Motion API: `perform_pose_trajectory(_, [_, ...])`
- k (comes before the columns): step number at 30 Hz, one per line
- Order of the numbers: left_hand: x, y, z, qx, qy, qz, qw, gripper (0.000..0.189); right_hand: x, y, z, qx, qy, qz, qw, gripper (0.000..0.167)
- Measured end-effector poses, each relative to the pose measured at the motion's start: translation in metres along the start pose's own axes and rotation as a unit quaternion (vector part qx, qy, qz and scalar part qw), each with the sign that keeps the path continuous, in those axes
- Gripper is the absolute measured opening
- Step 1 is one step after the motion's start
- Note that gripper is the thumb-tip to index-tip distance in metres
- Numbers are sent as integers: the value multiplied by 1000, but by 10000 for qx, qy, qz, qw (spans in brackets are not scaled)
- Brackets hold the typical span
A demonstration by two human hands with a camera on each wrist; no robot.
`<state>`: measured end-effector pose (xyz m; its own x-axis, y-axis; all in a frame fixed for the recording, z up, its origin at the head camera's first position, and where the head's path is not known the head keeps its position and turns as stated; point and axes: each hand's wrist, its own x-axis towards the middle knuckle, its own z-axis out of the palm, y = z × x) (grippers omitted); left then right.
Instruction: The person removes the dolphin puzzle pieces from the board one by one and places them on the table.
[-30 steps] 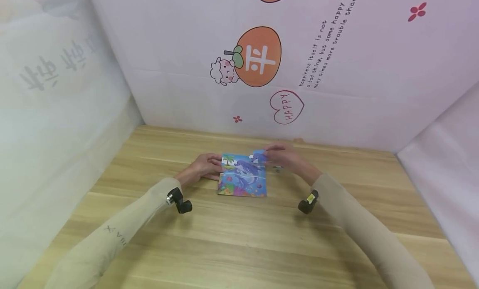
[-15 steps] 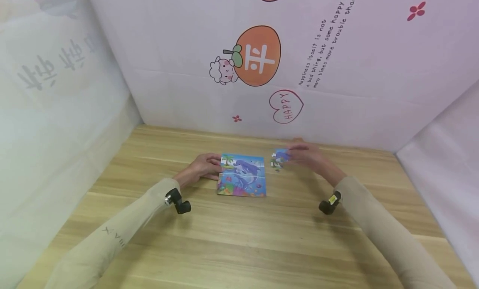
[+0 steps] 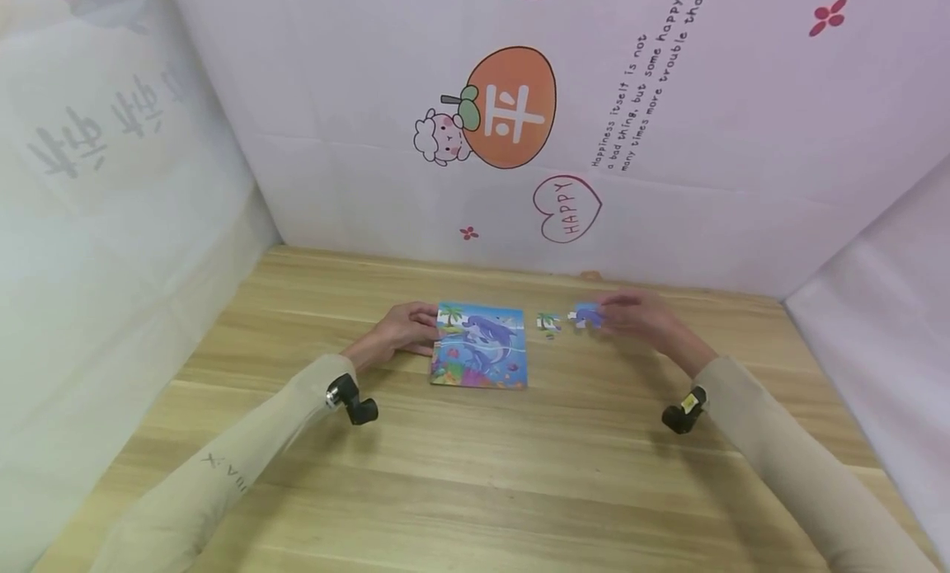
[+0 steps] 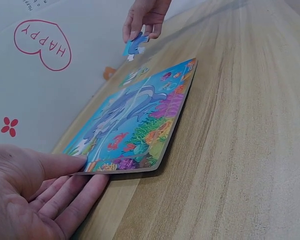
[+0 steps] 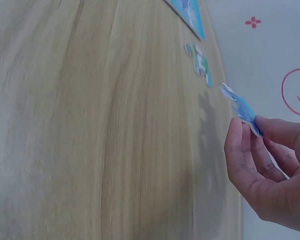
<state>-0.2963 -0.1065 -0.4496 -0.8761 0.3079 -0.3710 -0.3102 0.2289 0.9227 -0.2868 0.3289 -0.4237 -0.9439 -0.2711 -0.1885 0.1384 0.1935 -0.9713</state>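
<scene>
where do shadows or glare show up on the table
Right wrist: soft shadow on the wood-grain tabletop beside the right hand, pale sheen far left; left wrist: pale sheen lower right; head: faint shadow near the left sleeve.

I held my left hand (image 3: 404, 327) in a pinch, its left thumb (image 4: 62, 165) lying straight above the left fingers (image 4: 76, 210), which reached out side by side. My right hand (image 3: 634, 316) hung well to the right of those fingers, its right thumb (image 5: 280, 130) meeting the bent fingertips (image 5: 235, 126) in another pinch. My wrists (image 3: 359, 352) sat behind the fingers, closer to me, and my forearms (image 3: 260, 441) ran back from there, spreading apart.
</scene>
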Motion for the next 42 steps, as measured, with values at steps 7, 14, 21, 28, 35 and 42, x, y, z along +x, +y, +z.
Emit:
perform_pose_trajectory(7, [1,-2,0,19,-60,48,10000,61,-4,4,-4,-438,158,158,9988,41])
perform_pose_trajectory(14, [1,-2,-1,21,-84,77,9999,61,1,5,8,-1438,654,116,9874,33])
perform_pose_trajectory(21, [1,-2,-2,0,-88,37,10000,61,10,4,24,-2607,878,-48,9614,22])
perform_pose_trajectory(28, [2,-1,-2,-31,-143,6,9999,61,16,5,24,-3053,841,-203,9483,18])
perform_pose_trajectory(35, [4,-1,-2,-36,-155,-35,9999,62,19,9,16,-3506,785,-371,9325,17])
perform_pose_trajectory(42, [4,0,-1,-19,-61,-98,9999,62,20,14,12,-3387,595,-673,9366,17])
